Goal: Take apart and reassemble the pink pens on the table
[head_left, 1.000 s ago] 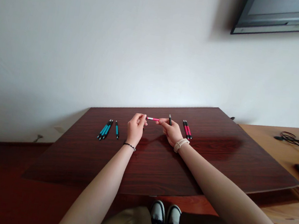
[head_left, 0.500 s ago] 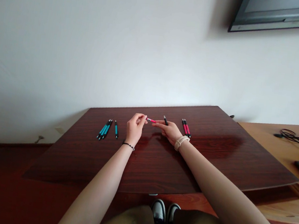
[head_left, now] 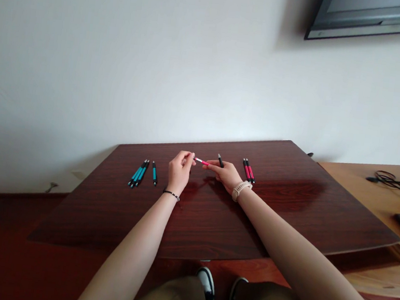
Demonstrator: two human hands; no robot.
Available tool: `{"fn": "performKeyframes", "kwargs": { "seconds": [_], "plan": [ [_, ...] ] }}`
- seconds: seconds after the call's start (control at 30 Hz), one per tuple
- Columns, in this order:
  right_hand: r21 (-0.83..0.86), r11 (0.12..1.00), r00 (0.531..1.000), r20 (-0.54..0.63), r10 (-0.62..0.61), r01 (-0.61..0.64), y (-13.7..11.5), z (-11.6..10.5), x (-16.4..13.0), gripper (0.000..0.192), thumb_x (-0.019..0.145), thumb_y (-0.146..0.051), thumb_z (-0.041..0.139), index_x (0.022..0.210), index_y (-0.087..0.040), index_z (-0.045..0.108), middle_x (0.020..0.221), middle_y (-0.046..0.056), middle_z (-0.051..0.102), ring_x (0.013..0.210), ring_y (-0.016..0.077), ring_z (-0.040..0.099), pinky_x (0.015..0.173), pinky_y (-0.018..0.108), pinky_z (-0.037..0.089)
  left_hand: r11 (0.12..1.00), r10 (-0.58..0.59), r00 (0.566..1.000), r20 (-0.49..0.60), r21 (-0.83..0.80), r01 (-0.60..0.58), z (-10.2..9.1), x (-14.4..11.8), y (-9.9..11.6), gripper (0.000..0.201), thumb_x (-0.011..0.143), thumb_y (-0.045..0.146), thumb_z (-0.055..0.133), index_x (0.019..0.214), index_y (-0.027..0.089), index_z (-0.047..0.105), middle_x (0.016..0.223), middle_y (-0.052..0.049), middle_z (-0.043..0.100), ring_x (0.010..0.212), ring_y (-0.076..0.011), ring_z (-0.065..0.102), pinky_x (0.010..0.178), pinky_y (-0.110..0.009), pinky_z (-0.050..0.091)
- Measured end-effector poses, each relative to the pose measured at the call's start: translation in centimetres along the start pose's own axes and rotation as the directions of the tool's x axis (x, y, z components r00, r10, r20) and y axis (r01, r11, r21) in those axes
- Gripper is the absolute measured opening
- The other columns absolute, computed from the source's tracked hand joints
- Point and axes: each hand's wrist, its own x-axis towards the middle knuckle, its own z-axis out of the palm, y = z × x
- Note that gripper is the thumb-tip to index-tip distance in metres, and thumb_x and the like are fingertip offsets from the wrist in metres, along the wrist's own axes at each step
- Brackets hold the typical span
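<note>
Above dark table: thin pink pen, white tip, pinched between left hand and right hand.

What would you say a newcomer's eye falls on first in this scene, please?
Most likely the two hands meeting at mid-table: the left hand and right hand pinch a pink pen between them, with a black pen part sticking up from the right hand. Next, the sorted groups on the dark wooden table: teal pens to the left and pink pens to the right.
</note>
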Motion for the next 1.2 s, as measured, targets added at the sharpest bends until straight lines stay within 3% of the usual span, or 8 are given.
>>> {"fn": "performKeyframes", "kwargs": {
  "seconds": [0.23,0.67,0.8,0.9,1.03,1.2],
  "plan": [
    [0.008,0.999,0.999,-0.007,-0.049,0.049,0.3,-0.1,0.1,0.034,0.074,-0.044,0.088,0.093,-0.017,0.078,0.091,0.011,0.082,0.051,0.0072,0.031,0.043,0.024,0.021,1.000,-0.003,0.998,-0.056,0.019,0.004,-0.4,0.3,0.1,0.029,0.104,0.048,0.059,0.100,0.021,0.069,0.081,-0.005,0.077,0.080,-0.0199,0.076,0.078,-0.029,0.056],
    [0.120,0.992,0.996,-0.080,-0.033,0.043,-0.2,-0.2,-0.1,0.037,0.076,-0.046,0.083,0.090,-0.019,0.063,0.095,0.012,0.082,0.049,0.0047,0.025,0.043,0.023,0.017,0.999,-0.021,0.998,-0.066,-0.035,0.019,-0.3,0.4,0.0,0.026,0.103,0.046,0.061,0.102,0.021,0.069,0.087,-0.007,0.081,0.088,-0.0220,0.079,0.088,-0.033,0.059],
    [0.123,0.991,0.996,-0.083,-0.034,0.045,-0.1,-0.1,0.0,0.038,0.075,-0.046,0.084,0.089,-0.020,0.061,0.095,0.011,0.082,0.049,0.0044,0.025,0.043,0.023,0.016,0.999,-0.022,1.000,0.013,-0.037,0.023,-0.1,0.3,-0.2,0.024,0.102,0.044,0.063,0.105,0.022,0.071,0.096,-0.008,0.082,0.095,-0.0230,0.080,0.088,-0.033,0.060],
    [0.126,0.990,0.993,-0.104,-0.047,0.060,-0.1,0.0,0.1,0.039,0.074,-0.047,0.086,0.088,-0.020,0.061,0.084,0.007,0.078,0.049,0.0047,0.024,0.044,0.023,0.016,1.000,0.015,0.996,0.090,0.016,-0.017,0.0,0.1,-0.2,0.020,0.100,0.041,0.065,0.103,0.023,0.073,0.099,-0.007,0.081,0.092,-0.0224,0.079,0.082,-0.032,0.059],
    [0.087,0.992,0.989,-0.124,-0.080,0.091,0.0,-0.1,0.2,0.038,0.075,-0.050,0.087,0.087,-0.020,0.066,0.057,-0.003,0.055,0.048,0.0073,0.027,0.045,0.024,0.018,0.988,0.078,0.980,0.184,0.116,-0.100,0.3,-0.2,0.0,0.011,0.098,0.033,0.068,0.101,0.024,0.074,0.103,-0.006,0.080,0.089,-0.0205,0.075,0.076,-0.030,0.056],
    [0.054,0.993,0.990,-0.104,-0.095,0.101,0.0,0.1,0.1,0.041,0.075,-0.055,0.087,0.088,-0.020,0.070,0.058,-0.005,0.050,0.049,0.0075,0.026,0.045,0.025,0.017,0.962,0.125,0.938,0.324,0.192,-0.195,0.5,-0.8,0.3,0.018,0.092,0.024,0.072,0.111,0.026,0.070,0.095,-0.003,0.076,0.084,-0.0194,0.071,0.077,-0.031,0.054]
  ]
}}
